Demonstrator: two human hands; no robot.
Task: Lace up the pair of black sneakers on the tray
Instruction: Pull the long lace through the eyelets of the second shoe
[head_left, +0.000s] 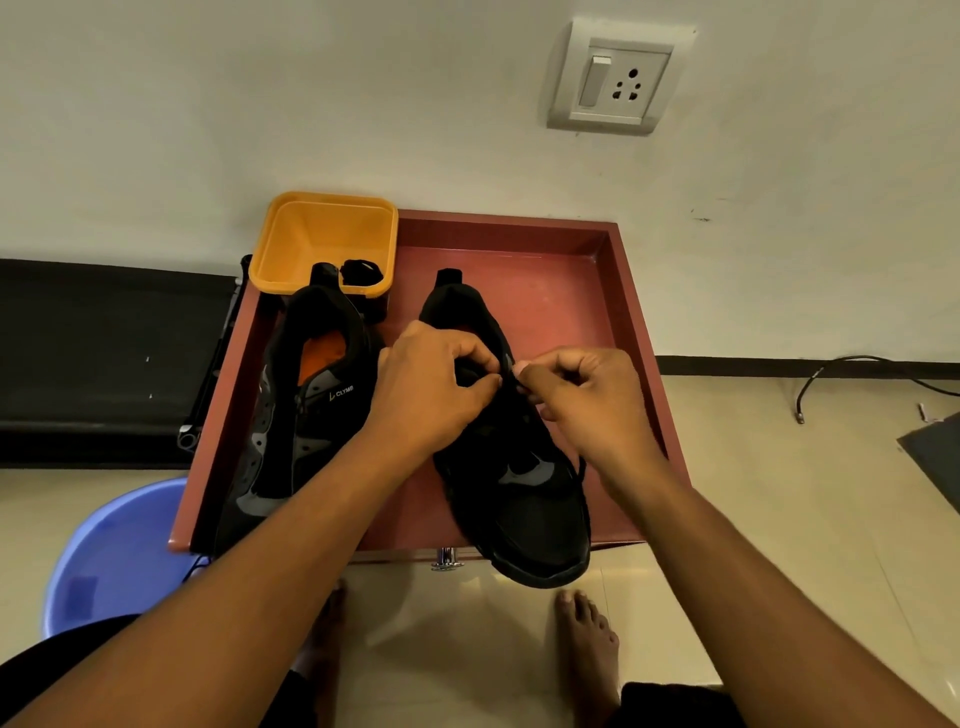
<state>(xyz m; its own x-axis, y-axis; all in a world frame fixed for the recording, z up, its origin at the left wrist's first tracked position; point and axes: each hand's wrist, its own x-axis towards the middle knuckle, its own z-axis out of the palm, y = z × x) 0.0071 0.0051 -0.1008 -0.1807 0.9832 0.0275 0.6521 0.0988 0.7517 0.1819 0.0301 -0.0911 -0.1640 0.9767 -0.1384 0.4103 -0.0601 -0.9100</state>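
Note:
Two black sneakers lie on a reddish-brown tray (597, 291), toes toward me. The left sneaker (291, 415) shows an orange insole and grey patches. Over the right sneaker (524, 499), both my hands work at its upper eyelets. My left hand (431, 384) pinches the shoe's upper edge or lace with thumb and forefinger. My right hand (587, 400) pinches a black lace (524, 400) at the shoe's right side. A coiled black lace (361, 271) lies in the yellow tub (322, 234).
The yellow tub stands at the tray's far left corner, behind the left sneaker. A blue plastic basin (119, 551) sits on the floor at the left. My bare feet (587, 644) are below the tray's front edge. A wall socket (615, 78) and a loose cable (857, 374) are at the right.

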